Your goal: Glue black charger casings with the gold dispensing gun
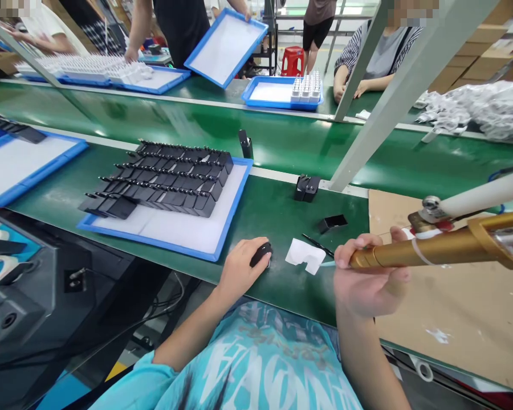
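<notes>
My left hand (244, 263) is closed on a small black plastic housing (260, 254), partly covered by the fingers, near the table's front edge. My right hand (370, 273) wraps round the front of a gold dispensing gun (427, 249), whose pale blue nozzle (327, 263) points left. Under the nozzle tip lies a white scrap of paper (304, 254) with a notch in it. A thin black stick (318, 245) rests just behind the paper. Beyond that sits an open black case (334, 222), and further back stand black plug adapters (306, 188).
To the left, a blue-rimmed tray (216, 250) bears rows of black adapters (166, 179). Another tray (34, 168) lies further left. Cardboard (461, 319) covers the right side. A slanted metal post (393, 114) rises ahead. Across the divider, co-workers handle blue trays (226, 48).
</notes>
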The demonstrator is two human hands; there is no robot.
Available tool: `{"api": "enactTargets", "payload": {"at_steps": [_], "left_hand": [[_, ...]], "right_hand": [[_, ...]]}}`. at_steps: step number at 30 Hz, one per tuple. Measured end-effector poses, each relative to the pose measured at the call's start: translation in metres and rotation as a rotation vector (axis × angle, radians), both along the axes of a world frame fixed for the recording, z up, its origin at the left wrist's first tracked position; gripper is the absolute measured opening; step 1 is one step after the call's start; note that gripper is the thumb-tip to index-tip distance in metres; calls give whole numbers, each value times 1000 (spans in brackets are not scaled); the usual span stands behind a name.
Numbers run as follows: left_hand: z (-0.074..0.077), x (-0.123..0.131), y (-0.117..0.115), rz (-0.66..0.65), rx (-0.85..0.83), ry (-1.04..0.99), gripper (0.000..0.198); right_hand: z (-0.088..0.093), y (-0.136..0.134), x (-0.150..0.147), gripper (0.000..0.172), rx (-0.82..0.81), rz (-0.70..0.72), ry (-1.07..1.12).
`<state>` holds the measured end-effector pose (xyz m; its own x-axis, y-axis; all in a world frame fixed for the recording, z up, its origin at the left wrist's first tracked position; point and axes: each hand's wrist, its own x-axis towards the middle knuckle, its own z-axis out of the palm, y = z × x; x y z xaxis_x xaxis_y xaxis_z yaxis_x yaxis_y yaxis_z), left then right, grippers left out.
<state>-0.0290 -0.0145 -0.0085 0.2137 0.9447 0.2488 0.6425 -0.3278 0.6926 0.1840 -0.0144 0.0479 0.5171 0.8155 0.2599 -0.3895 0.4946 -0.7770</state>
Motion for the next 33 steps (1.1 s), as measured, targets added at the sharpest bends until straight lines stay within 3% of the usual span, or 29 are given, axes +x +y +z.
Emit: {"api": "enactTargets", "payload": {"at_steps": [6,10,13,20,27,33], "left_hand": [[2,20,0,112,-206,-215,15],[-2,24,2,69,-111,-158,19],[-3,14,8,-76,-93,-110,27],[13,-16,38,-474,-326,-24,41],[19,-24,63,-702,-402,30,39],[26,-25,73,-800,-357,264,38]], "right_hand": [[-1,-2,1,43,30,36,11],[-3,-2,3,43,47,53,3],[-4,-2,5,44,48,57,-1],[-6,-1,10,44,40,65,-5],[-6,2,12,44,21,41,3],[-7,3,13,44,23,49,-3]]}}
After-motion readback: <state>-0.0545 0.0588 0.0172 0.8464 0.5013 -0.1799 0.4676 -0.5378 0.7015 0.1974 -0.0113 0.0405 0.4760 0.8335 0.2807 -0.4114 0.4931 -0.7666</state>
